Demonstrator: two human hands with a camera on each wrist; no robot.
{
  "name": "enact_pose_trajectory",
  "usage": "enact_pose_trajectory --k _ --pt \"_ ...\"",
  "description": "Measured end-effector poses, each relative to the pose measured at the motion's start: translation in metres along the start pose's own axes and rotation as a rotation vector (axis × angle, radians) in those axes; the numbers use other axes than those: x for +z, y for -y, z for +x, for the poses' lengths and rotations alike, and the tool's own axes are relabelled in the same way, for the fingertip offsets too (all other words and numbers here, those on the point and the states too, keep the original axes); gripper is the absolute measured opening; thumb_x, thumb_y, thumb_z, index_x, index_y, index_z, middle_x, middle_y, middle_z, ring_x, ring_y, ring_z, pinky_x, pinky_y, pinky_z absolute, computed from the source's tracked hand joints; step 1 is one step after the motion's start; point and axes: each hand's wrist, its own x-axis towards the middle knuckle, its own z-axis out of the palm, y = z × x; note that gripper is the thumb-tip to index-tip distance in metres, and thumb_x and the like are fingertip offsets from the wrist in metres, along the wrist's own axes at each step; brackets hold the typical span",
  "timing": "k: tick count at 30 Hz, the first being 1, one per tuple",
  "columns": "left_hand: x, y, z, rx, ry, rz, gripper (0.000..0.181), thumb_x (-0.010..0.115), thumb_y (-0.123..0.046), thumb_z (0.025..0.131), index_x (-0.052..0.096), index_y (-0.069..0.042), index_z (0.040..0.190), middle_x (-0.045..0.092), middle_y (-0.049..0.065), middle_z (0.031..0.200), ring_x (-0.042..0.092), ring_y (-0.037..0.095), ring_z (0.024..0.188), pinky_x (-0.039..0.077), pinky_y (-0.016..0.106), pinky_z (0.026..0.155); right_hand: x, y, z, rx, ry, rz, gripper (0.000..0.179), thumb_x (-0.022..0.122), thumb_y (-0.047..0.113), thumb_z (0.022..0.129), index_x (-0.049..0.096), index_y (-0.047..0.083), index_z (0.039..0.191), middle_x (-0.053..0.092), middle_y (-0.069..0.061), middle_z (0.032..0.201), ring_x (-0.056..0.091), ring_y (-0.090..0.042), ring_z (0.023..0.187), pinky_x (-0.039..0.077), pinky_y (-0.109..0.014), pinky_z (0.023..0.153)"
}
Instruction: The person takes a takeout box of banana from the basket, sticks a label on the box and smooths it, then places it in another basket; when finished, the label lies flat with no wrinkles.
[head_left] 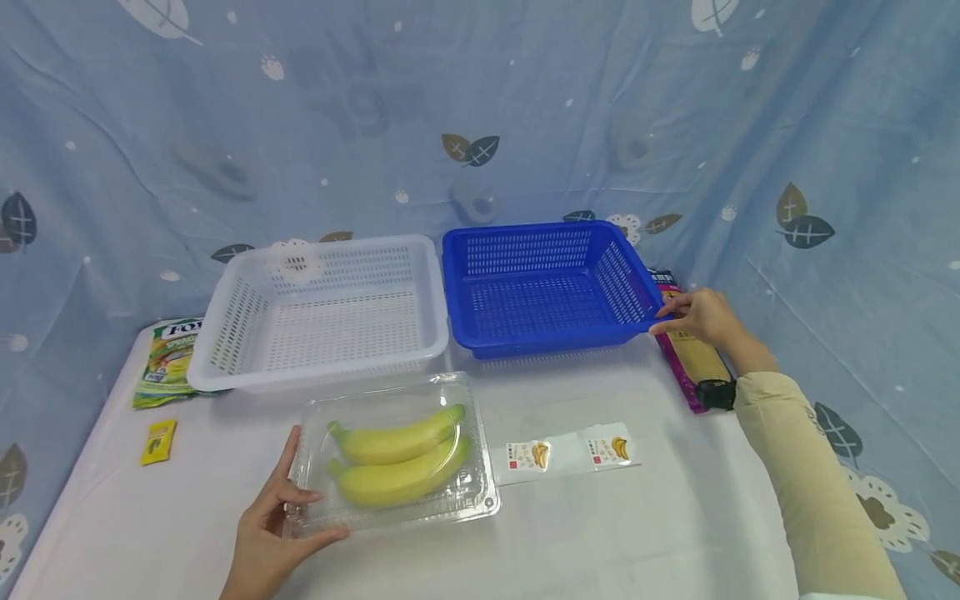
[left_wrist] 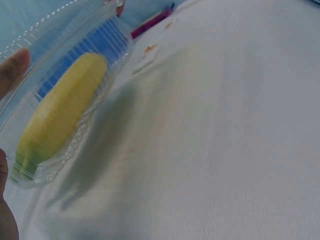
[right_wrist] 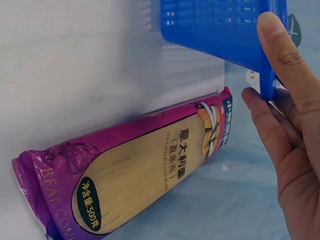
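My left hand (head_left: 273, 525) holds the left end of a clear plastic lidded box (head_left: 480, 475), thumb along the near side and fingers at the far side. Two yellow bananas (head_left: 405, 485) with green ends lie inside it. In the left wrist view the box is held over the white cloth, casting a shadow beside it. At the right, my right hand (head_left: 705, 318) pinches the near right corner of a blue plastic basket (head_left: 547, 340). The right wrist view shows the thumb on top of the blue rim (right_wrist: 267, 75) and the fingers beneath. No contents show in the basket.
Left of the blue basket stands a white basket (head_left: 322, 377). A green snack bag (head_left: 167, 367) and a small yellow packet (head_left: 157, 442) lie at the left. A spaghetti packet (head_left: 693, 358) lies under my right wrist. A strip with two banana labels (head_left: 567, 454) lies in front.
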Motion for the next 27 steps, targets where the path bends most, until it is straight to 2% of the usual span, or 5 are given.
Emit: enact_pose_trajectory --k 5,9,12,18,27 --pt "-0.009 0.0 -0.003 -0.034 -0.059 0.05 0.048 0.079 0.027 0.05 0.057 0.009 0.089 0.019 0.013 0.158 0.036 0.011 0.135 0.043 0.016 0.095 0.0 -0.001 0.0 0.0 0.001 -0.011 0.044 0.083 0.032 0.075 0.072 -0.006 0.094 0.067 -0.019 0.082 0.037 -0.015 0.053 0.028 -0.027 0.043" --pt "-0.014 -0.001 -0.004 -0.047 -0.095 0.068 0.048 0.079 0.028 0.05 0.056 0.012 0.089 0.022 0.012 0.157 0.044 0.012 0.123 0.04 0.013 0.096 -0.001 -0.001 0.001 0.002 0.004 -0.017 0.042 0.083 0.029 0.076 0.072 -0.007 0.094 0.056 -0.002 0.064 0.033 -0.013 0.051 0.027 -0.026 0.043" --pt "-0.018 -0.001 -0.006 -0.044 -0.11 0.064 0.049 0.078 0.029 0.049 0.055 0.015 0.09 0.023 0.011 0.157 0.044 0.01 0.122 0.041 0.012 0.094 -0.001 -0.001 0.001 0.003 -0.002 -0.015 0.042 0.083 0.029 0.076 0.072 -0.007 0.094 0.06 -0.005 0.069 0.035 -0.014 0.052 0.027 -0.027 0.043" --pt "-0.028 -0.002 -0.007 -0.107 -0.132 0.089 0.049 0.078 0.028 0.05 0.053 0.017 0.09 0.023 0.007 0.158 0.025 0.007 0.141 0.037 0.012 0.097 0.0 0.0 0.001 -0.005 -0.011 -0.013 0.043 0.083 0.03 0.075 0.071 -0.007 0.094 0.067 -0.025 0.094 0.041 -0.017 0.056 0.03 -0.027 0.045" --pt "-0.04 0.008 -0.004 -0.18 -0.103 0.295 0.047 0.082 0.019 0.056 0.054 0.012 0.093 0.02 0.002 0.159 0.022 0.006 0.141 0.032 0.004 0.096 0.001 0.001 0.0 0.004 -0.01 -0.015 0.047 0.083 0.034 0.074 0.071 -0.007 0.094 0.066 -0.023 0.092 0.042 -0.017 0.057 0.03 -0.027 0.045"
